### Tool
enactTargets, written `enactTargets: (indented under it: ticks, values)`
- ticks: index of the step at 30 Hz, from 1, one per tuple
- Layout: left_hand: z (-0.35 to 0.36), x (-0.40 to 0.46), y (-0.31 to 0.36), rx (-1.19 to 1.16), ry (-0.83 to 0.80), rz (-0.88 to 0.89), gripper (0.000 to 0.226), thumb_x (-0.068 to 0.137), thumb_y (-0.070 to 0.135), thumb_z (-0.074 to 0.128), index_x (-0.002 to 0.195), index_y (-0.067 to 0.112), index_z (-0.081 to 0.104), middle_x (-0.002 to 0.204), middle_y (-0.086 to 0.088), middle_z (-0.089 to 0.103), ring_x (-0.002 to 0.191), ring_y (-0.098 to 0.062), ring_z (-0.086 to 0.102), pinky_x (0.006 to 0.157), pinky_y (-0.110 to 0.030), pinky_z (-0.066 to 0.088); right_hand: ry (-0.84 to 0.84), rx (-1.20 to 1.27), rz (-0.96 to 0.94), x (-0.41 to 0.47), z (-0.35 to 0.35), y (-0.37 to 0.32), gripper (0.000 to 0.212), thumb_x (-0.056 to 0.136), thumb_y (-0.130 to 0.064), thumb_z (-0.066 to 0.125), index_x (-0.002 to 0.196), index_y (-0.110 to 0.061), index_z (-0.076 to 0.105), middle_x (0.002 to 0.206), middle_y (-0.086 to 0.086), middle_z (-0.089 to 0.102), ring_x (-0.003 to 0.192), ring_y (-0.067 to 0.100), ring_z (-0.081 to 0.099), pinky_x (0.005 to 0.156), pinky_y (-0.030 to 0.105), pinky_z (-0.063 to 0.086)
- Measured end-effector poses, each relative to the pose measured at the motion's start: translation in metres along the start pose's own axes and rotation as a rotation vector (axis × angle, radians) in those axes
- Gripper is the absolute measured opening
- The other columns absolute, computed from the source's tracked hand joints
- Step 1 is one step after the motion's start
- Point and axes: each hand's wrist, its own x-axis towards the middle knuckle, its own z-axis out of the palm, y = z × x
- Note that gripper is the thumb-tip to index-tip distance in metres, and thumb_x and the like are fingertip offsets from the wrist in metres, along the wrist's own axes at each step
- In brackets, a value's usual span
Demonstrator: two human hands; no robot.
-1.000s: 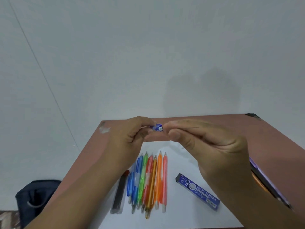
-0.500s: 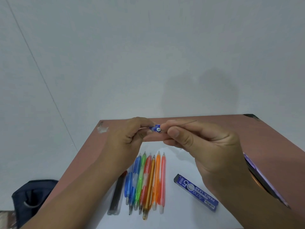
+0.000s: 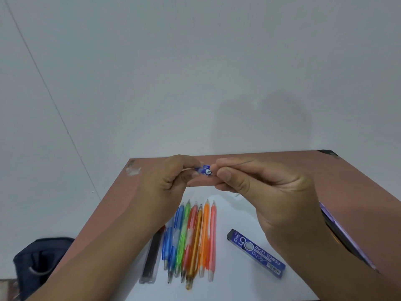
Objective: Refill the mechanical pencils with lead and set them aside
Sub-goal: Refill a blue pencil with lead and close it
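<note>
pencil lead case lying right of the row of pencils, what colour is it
The flat rectangular pencil lead case is dark blue with white lettering and a black cap, seen in the head view.

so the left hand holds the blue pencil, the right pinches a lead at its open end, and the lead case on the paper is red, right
Not quite: the lead case lying on the paper is blue, not red, as the head view shows. The rest holds: the left hand holds the blue pencil, and the right hand pinches a thin lead at its open end.
</note>
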Motion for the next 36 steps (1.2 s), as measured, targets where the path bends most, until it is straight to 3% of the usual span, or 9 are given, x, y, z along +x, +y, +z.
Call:
enactTargets:
  ticks: [3, 8, 11, 15, 26, 32, 36]
  values:
    - [0.000, 0.000, -0.001, 0.002, 0.001, 0.008, 0.020, 0.094, 0.006, 0.064, 0.108, 0.018, 0.071, 0.089, 0.035, 0.053, 0.093, 0.021, 0.054, 0.076, 0.006, 0.035, -0.009, -0.115, -0.089, 0.000, -0.002, 0.001, 0.019, 0.080, -0.018, 0.076, 0.098, -0.020, 0.080, 0.094, -0.004, 0.079, 0.089, 0.020, 0.076, 0.081, 0.029, 0.060]
    - [0.001, 0.000, -0.004, 0.003, -0.008, 0.022, 0.016, 0.094, 0.017, 0.062, 0.107, 0.018, 0.071, 0.089, 0.037, 0.052, 0.092, 0.022, 0.054, 0.076, 0.006, 0.036, -0.020, -0.301, -0.273, 0.001, -0.003, -0.001, 0.022, 0.081, -0.006, 0.075, 0.100, -0.016, 0.074, 0.092, -0.016, 0.077, 0.089, 0.000, 0.073, 0.081, 0.014, 0.055]
    - [0.002, 0.000, -0.007, -0.003, -0.015, 0.029, 0.020, 0.096, 0.024, 0.058, 0.109, 0.020, 0.071, 0.092, 0.037, 0.053, 0.093, 0.020, 0.055, 0.075, 0.005, 0.037, 0.011, -0.439, -0.349, 0.003, -0.007, 0.000, 0.022, 0.083, -0.007, 0.077, 0.102, -0.019, 0.074, 0.098, -0.016, 0.074, 0.093, 0.000, 0.072, 0.083, 0.014, 0.054]
    - [0.005, 0.000, -0.009, 0.024, -0.005, 0.035, 0.018, 0.097, 0.015, 0.061, 0.109, 0.024, 0.071, 0.091, 0.039, 0.052, 0.093, 0.021, 0.054, 0.076, 0.005, 0.036, 0.016, -0.502, -0.382, 0.005, -0.011, 0.003, 0.021, 0.085, -0.009, 0.077, 0.103, -0.020, 0.074, 0.099, -0.013, 0.074, 0.094, 0.002, 0.072, 0.083, 0.015, 0.054]
    - [0.005, 0.002, -0.010, 0.013, -0.002, 0.086, 0.023, 0.094, 0.010, 0.065, 0.106, 0.029, 0.070, 0.087, 0.042, 0.051, 0.090, 0.022, 0.054, 0.077, 0.005, 0.036, -0.007, -0.539, -0.328, 0.006, -0.013, 0.004, 0.022, 0.085, -0.013, 0.077, 0.105, -0.024, 0.075, 0.100, -0.015, 0.074, 0.094, 0.002, 0.072, 0.084, 0.016, 0.054]
    - [0.005, 0.000, -0.005, -0.010, -0.011, 0.064, 0.017, 0.093, 0.010, 0.067, 0.103, 0.023, 0.072, 0.083, 0.040, 0.052, 0.087, 0.021, 0.056, 0.070, 0.005, 0.036, 0.024, -0.532, -0.218, 0.007, -0.015, 0.010, 0.021, 0.084, -0.012, 0.080, 0.103, -0.020, 0.080, 0.098, -0.013, 0.077, 0.094, 0.006, 0.072, 0.081, 0.016, 0.053]
    - [0.005, 0.001, -0.002, -0.078, -0.019, 0.090, 0.025, 0.093, 0.012, 0.065, 0.102, 0.035, 0.065, 0.086, 0.042, 0.059, 0.088, 0.018, 0.058, 0.072, 0.003, 0.039, 0.053, -0.544, -0.143, 0.007, -0.016, 0.010, 0.025, 0.083, -0.012, 0.081, 0.107, -0.019, 0.079, 0.097, -0.015, 0.076, 0.091, 0.001, 0.071, 0.079, 0.010, 0.052]
